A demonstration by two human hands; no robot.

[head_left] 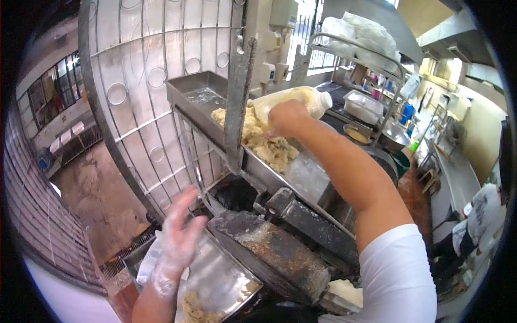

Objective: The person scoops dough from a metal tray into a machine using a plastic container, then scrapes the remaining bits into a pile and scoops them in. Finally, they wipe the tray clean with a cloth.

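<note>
My right hand (285,117) is closed round a pale plastic bottle (312,101) that lies tilted above a long metal tray, its white cap toward the right. Beneath and beside that hand, lumpy pale dough (269,148) sits in the long metal tray (199,89). My left hand (182,231), whitened with flour or dough, is raised with its fingers apart and holds nothing. It hovers over a lower metal tray (221,269), which has dough scraps (196,307) at its near end and a whitish cloth or bag (151,261) at its left.
A dark, worn metal machine (269,247) stands between the trays, with an upright metal post (239,102) above it. A barred panel (156,86) is behind. At right are a plastic tub (363,106), a metal bowl (395,135) and a person in light clothing (482,215).
</note>
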